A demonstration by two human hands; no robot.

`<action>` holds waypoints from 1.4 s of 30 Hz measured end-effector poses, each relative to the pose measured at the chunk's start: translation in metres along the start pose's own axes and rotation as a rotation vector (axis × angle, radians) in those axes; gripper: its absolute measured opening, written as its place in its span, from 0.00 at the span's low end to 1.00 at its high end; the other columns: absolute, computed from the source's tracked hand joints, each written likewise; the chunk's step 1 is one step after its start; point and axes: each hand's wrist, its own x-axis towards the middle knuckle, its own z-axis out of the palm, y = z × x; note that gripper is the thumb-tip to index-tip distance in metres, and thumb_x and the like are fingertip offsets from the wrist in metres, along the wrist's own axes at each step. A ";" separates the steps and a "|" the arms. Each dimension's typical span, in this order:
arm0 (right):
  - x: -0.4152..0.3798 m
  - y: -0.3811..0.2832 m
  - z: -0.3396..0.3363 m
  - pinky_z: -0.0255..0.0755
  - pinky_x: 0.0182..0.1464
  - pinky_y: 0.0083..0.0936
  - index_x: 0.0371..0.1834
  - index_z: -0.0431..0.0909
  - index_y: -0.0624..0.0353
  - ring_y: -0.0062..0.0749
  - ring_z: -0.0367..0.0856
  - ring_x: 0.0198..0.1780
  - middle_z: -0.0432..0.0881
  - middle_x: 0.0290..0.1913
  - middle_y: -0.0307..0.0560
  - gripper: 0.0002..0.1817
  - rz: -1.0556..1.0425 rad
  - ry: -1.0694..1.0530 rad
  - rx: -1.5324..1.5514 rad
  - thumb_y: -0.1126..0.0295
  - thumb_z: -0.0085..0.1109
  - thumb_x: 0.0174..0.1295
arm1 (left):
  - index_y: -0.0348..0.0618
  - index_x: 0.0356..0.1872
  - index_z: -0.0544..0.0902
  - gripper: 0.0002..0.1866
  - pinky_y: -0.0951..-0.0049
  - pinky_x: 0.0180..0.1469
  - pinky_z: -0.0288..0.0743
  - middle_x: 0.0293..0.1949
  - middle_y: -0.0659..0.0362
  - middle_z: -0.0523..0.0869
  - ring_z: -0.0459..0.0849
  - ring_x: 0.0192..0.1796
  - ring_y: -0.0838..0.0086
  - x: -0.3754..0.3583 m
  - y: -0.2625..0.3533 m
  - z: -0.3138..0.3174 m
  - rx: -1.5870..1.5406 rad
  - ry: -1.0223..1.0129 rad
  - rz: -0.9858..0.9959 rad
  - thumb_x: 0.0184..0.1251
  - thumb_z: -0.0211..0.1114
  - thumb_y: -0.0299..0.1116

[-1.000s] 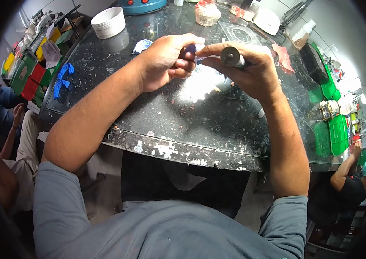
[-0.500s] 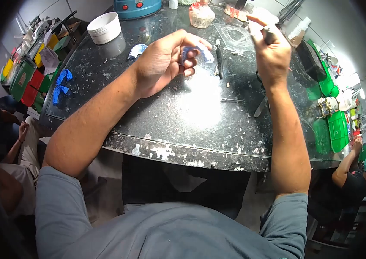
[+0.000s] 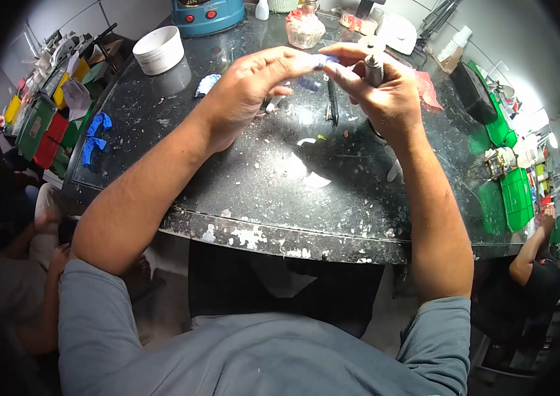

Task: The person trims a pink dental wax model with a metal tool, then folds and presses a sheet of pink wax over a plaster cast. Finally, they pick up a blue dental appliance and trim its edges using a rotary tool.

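My left hand (image 3: 253, 82) reaches over the middle of the bench, fingers closed on a small blue-and-white dental arch piece (image 3: 326, 61). Much of that piece is hidden by fingers. Close beside it, my right hand (image 3: 389, 89) is wrapped round a grey metal handpiece (image 3: 374, 71), with its rounded end pointing up towards me. The right fingertips meet the left fingertips at the arch piece; whether the tool's working end touches it cannot be seen. A slim black instrument (image 3: 333, 105) lies on the bench below and between the hands.
On the dark, speckled bench (image 3: 247, 191) are blue arch-shaped pieces (image 3: 97, 135), a white-and-blue piece (image 3: 207, 84), a white tub (image 3: 160, 54), a blue machine (image 3: 209, 18), a glass jar (image 3: 304, 32) and a red sheet (image 3: 429, 91). Green bins (image 3: 516, 201) and a person (image 3: 541, 264) are at right.
My right hand has come down and left to meet the left hand, bringing the handpiece. The arch piece has shifted up and right in my left fingers.
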 end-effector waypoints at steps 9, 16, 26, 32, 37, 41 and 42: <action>-0.001 -0.001 -0.001 0.76 0.46 0.16 0.47 0.85 0.56 0.16 0.81 0.39 0.87 0.38 0.34 0.11 0.009 -0.133 -0.004 0.69 0.69 0.61 | 0.34 0.50 0.83 0.16 0.68 0.51 0.85 0.41 0.55 0.87 0.89 0.40 0.71 0.002 0.007 -0.002 0.030 -0.083 -0.087 0.69 0.66 0.36; 0.006 0.000 -0.013 0.57 0.28 0.14 0.43 0.73 0.59 0.11 0.64 0.28 0.70 0.29 0.31 0.20 -0.064 0.034 0.094 0.63 0.74 0.57 | 0.37 0.54 0.79 0.16 0.62 0.62 0.81 0.48 0.50 0.85 0.86 0.53 0.61 0.000 0.008 -0.003 -0.462 -0.003 -0.276 0.71 0.63 0.36; 0.003 0.018 -0.006 0.68 0.28 0.25 0.39 0.77 0.57 0.24 0.69 0.24 0.69 0.21 0.37 0.30 -0.162 -0.045 -0.390 0.47 0.79 0.43 | 0.37 0.56 0.79 0.18 0.62 0.66 0.75 0.51 0.48 0.85 0.85 0.54 0.64 -0.001 -0.001 -0.009 -0.576 -0.090 -0.323 0.73 0.60 0.38; -0.001 0.007 -0.004 0.75 0.41 0.13 0.50 0.80 0.60 0.12 0.76 0.39 0.81 0.36 0.34 0.28 -0.036 -0.098 -0.525 0.61 0.81 0.47 | 0.38 0.55 0.81 0.16 0.66 0.63 0.76 0.49 0.50 0.87 0.86 0.53 0.68 0.000 0.000 -0.007 -0.461 -0.065 -0.262 0.73 0.61 0.37; 0.001 0.011 -0.004 0.67 0.24 0.26 0.25 0.73 0.58 0.27 0.70 0.19 0.72 0.18 0.39 0.28 -0.228 -0.012 -0.498 0.48 0.79 0.42 | 0.38 0.52 0.83 0.14 0.67 0.62 0.77 0.46 0.54 0.88 0.86 0.51 0.72 0.001 -0.001 -0.005 -0.434 -0.075 -0.207 0.72 0.61 0.36; 0.002 0.006 -0.002 0.70 0.25 0.24 0.30 0.78 0.57 0.24 0.73 0.20 0.75 0.19 0.39 0.27 -0.267 0.000 -0.485 0.47 0.80 0.41 | 0.39 0.49 0.84 0.13 0.68 0.61 0.77 0.44 0.58 0.89 0.87 0.49 0.73 0.001 -0.002 -0.006 -0.398 -0.068 -0.173 0.72 0.61 0.36; 0.001 0.007 -0.004 0.72 0.26 0.23 0.33 0.79 0.57 0.23 0.75 0.21 0.76 0.21 0.39 0.28 -0.227 -0.017 -0.491 0.48 0.80 0.41 | 0.39 0.49 0.84 0.13 0.68 0.61 0.77 0.44 0.58 0.89 0.87 0.49 0.73 0.001 -0.001 -0.006 -0.401 -0.064 -0.170 0.72 0.61 0.36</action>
